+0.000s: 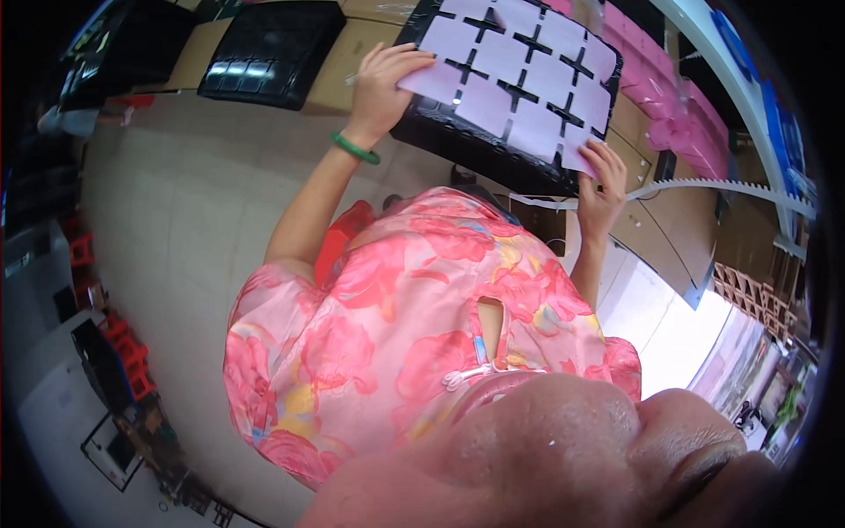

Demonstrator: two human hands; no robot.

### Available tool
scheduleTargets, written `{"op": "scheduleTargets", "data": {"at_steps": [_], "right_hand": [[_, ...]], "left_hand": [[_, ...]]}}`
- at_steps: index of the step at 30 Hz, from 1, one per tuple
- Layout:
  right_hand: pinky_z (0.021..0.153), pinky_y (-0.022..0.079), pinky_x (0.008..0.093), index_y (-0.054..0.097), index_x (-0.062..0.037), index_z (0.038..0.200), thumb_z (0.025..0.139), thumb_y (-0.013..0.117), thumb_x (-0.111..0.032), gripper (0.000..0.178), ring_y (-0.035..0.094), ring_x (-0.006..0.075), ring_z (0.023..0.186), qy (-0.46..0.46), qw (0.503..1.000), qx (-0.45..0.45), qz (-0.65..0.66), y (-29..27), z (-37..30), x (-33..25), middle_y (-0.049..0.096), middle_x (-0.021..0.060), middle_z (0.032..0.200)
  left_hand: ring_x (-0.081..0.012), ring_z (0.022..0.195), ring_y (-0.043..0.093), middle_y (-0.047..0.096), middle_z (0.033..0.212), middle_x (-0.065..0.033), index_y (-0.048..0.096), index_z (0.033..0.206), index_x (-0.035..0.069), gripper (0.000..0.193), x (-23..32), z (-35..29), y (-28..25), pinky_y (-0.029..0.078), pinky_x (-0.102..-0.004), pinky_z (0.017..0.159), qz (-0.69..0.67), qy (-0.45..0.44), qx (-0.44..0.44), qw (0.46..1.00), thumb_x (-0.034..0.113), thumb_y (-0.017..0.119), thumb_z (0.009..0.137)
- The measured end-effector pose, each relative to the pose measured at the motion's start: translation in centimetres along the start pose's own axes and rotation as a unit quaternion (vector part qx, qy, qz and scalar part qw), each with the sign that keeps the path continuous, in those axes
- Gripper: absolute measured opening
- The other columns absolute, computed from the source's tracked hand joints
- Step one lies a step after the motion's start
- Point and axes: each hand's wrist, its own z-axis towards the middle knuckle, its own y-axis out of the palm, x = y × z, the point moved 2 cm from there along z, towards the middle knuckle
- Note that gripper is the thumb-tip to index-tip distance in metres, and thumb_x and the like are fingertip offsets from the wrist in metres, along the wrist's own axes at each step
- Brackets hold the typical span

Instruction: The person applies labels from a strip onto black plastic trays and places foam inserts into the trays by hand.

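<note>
A lilac sheet (pixel 482 106) with rows of cross-shaped cutouts lies over a black tray (pixel 471 150), whose dark surface shows through the crosses. At the sheet's left corner, my left hand (pixel 383 92) has its fingers together over the edge, the thumb hidden; a green bangle (pixel 356 148) circles that wrist. My right hand (pixel 602 187) grips the sheet's near right corner with bent fingers, beside the tray's rim. Both hands appear closed on the sheet's edges. The tray's far side runs out of the picture.
Another black tray (pixel 273 53) sits on cardboard (pixel 330 66) to the left. Pink wrapped packages (pixel 695 132) line the right. A white toothed strip (pixel 739 184) curves beside my right hand. Red stools (pixel 130 356) and a person (pixel 75 121) are at far left.
</note>
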Motion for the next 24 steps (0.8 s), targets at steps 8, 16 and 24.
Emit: {"op": "scheduleTargets", "data": {"at_steps": [8,16,24], "right_hand": [[0.098,0.041,0.0349,0.071,-0.0101,0.098,0.074,0.063,0.003,0.028,0.054,0.0251,0.112,0.016,1.0,0.026,0.005,0.4,-1.4,0.8,0.065,0.0038,0.112],[0.096,0.041,0.0362,0.07,-0.0098,0.097,0.076,0.064,0.001,0.024,0.054,0.0254,0.11,-0.009,0.999,0.031,0.01,1.7,0.0,1.8,0.065,0.0039,0.11],[0.106,0.031,0.0419,0.064,-0.0087,0.11,0.069,0.056,0.004,0.043,0.046,0.0299,0.121,-0.026,0.995,-0.088,-0.029,-0.5,-0.2,0.6,0.059,0.0064,0.121]], "left_hand": [[-0.025,0.114,0.056,0.067,0.109,-0.003,0.07,0.1,0.012,0.041,0.7,-1.0,0.5,0.032,-0.0462,0.107,-0.001,-0.026,0.02,0.999,-0.005,0.048,0.069],[-0.0238,0.114,0.057,0.068,0.108,-0.0025,0.07,0.101,0.011,0.036,-0.2,0.4,1.6,0.034,-0.0444,0.106,0.035,-0.031,0.018,0.999,-0.003,0.049,0.075],[-0.0248,0.118,0.052,0.064,0.116,-0.0025,0.069,0.104,0.014,0.04,-0.2,-0.5,1.0,0.033,-0.0472,0.106,0.026,-0.035,-0.019,0.999,-0.001,0.053,0.071]]}}
